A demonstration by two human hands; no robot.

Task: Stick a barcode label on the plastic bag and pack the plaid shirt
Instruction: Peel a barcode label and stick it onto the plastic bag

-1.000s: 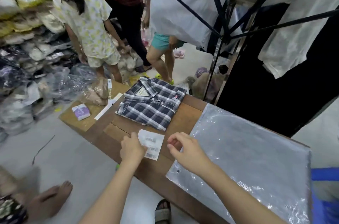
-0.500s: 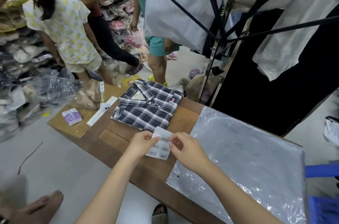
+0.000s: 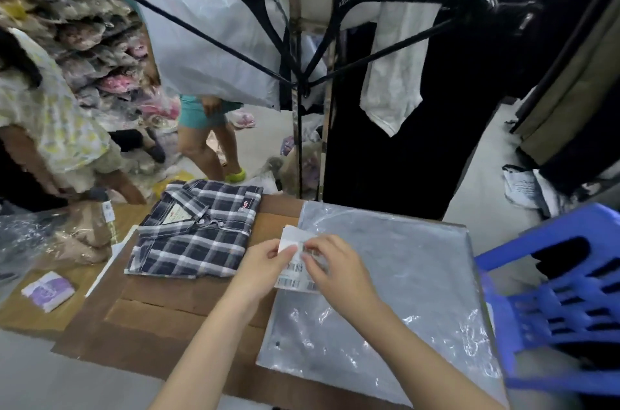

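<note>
Here, both hands are meeting over the near left edge of the plastic bag [image 3: 396, 282], which is lying flat on the right part of the wooden tabletop [image 3: 174, 305]. The left hand [image 3: 265, 263] is pinching the white barcode label sheet [image 3: 295, 262] at its left edge, fingers closed on the paper. The right hand [image 3: 335, 267] is gripping the same sheet from the right, thumb and fingers closed over its upper part, where the paper is curling upward. Printed barcodes are showing on the lower part of the sheet, which is resting over the bag's edge. The plaid shirt [image 3: 198, 232] is lying folded, collar away from the person, on the tabletop just left of the bag and apart from both hands. A blue plastic stool [image 3: 553, 302] is standing at the right of the tabletop, beside the bag.
</note>
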